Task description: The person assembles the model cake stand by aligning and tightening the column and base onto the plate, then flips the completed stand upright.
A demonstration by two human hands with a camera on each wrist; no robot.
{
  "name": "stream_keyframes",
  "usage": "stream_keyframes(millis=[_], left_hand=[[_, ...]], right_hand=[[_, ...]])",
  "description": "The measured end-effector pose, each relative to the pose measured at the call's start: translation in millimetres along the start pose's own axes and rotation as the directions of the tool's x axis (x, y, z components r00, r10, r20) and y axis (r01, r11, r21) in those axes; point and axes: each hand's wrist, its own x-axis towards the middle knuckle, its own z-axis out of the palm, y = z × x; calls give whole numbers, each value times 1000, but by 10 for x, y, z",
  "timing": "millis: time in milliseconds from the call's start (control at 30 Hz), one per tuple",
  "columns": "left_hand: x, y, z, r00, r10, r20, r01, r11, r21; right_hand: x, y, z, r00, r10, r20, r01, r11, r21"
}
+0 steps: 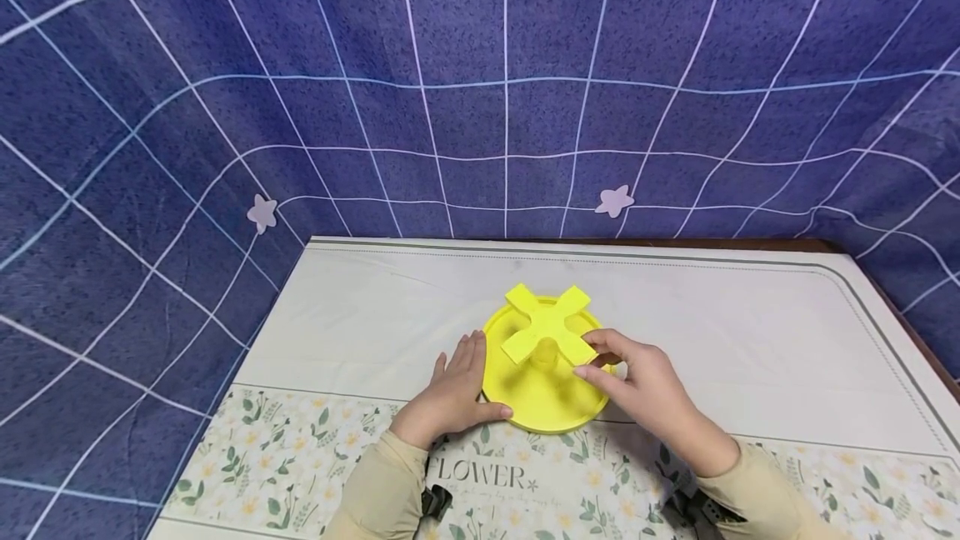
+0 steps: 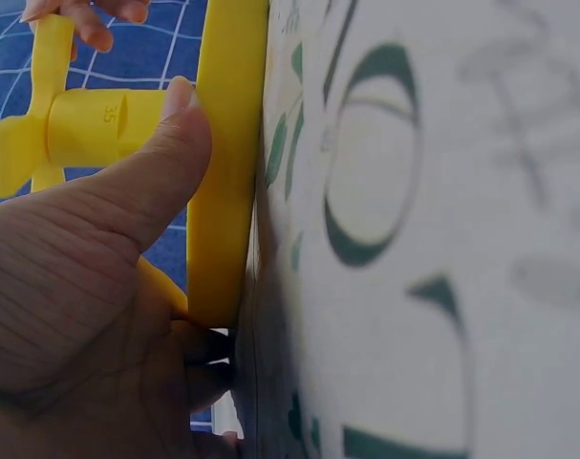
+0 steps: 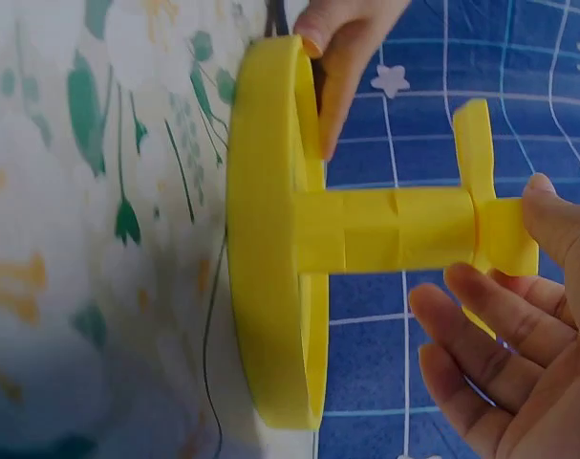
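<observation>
A round yellow dish [image 1: 543,417] with a raised rim rests on the table. From its middle rises a yellow post [image 3: 385,229], topped by a yellow four-armed cross piece [image 1: 548,325]. Against the dish's left edge lies my left hand [image 1: 450,400], its fingers straight and its thumb touching the front rim. My right hand [image 1: 648,382] pinches the near right arm of the cross between thumb and index finger; its other fingers [image 3: 466,349] are loosely bent below. The number 35 shows on the post [image 2: 89,124] in the left wrist view.
A white cloth [image 1: 360,315] with a flowered band [image 1: 315,448] covers the table. Behind and to the left hangs a dark blue curtain [image 1: 465,115] with a grid of lines and stars. Straps with small black devices [image 1: 435,502] sit at both wrists.
</observation>
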Motion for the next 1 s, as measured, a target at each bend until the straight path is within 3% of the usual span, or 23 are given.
stream_keyframes(millis=[233, 433, 767, 867, 1000], left_hand=[[-9, -8, 10, 1000, -1, -6, 1, 1000, -4], [-28, -6, 13, 1000, 0, -4, 0, 1000, -5], [-28, 15, -7, 1000, -8, 1, 8, 1000, -11], [-26, 15, -7, 1000, -7, 0, 7, 1000, -12], [-23, 15, -3, 1000, -7, 1, 7, 1000, -14]], right_hand=[[-6, -62, 72, 1000, -10, -18, 8, 995, -99], [-12, -67, 59, 1000, -7, -30, 4, 995, -99], [129, 70, -79, 979, 6, -205, -22, 997, -76], [201, 125, -92, 982, 35, -184, -41, 999, -30], [288, 187, -75, 994, 66, -91, -60, 996, 73]])
